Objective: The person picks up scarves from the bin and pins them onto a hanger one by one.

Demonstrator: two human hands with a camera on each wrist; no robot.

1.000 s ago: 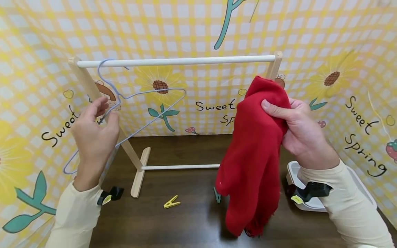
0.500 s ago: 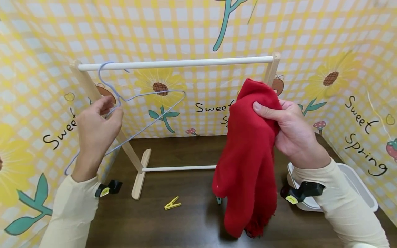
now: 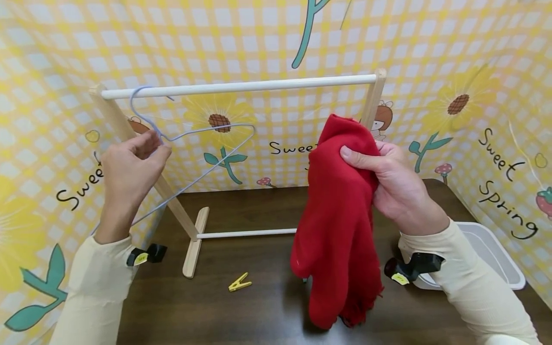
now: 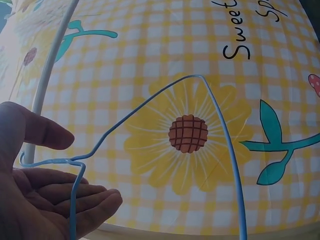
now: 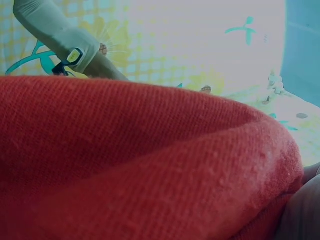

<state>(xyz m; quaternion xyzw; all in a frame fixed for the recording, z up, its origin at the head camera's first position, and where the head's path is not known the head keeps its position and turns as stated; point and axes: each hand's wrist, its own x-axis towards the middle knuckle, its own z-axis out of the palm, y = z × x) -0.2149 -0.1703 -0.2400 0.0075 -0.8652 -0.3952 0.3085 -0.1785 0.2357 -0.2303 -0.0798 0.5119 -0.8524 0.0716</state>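
Note:
A red scarf (image 3: 340, 215) with a fringed end hangs folded from my right hand (image 3: 398, 187), which grips its upper part with the thumb across the front. In the right wrist view the red cloth (image 5: 150, 160) fills most of the picture. A thin blue wire hanger (image 3: 207, 128) hooks over the rack's white top bar (image 3: 258, 86) near its left end. My left hand (image 3: 133, 177) is at the hanger's neck. In the left wrist view the hanger's wire (image 4: 125, 122) passes between the thumb and the extended fingers (image 4: 85, 197), which stand apart.
The rack's wooden left leg (image 3: 172, 201) and lower white bar (image 3: 246, 234) stand on the dark table (image 3: 181, 306). A yellow clothespin (image 3: 239, 282) lies in front. A white plastic tray (image 3: 496, 254) is at the right, partly behind the right forearm. Patterned cloth surrounds the table.
My right hand has carried the scarf leftward, toward the hanger, covering most of a green clothespin. My left hand has shifted slightly up to the hanger's neck.

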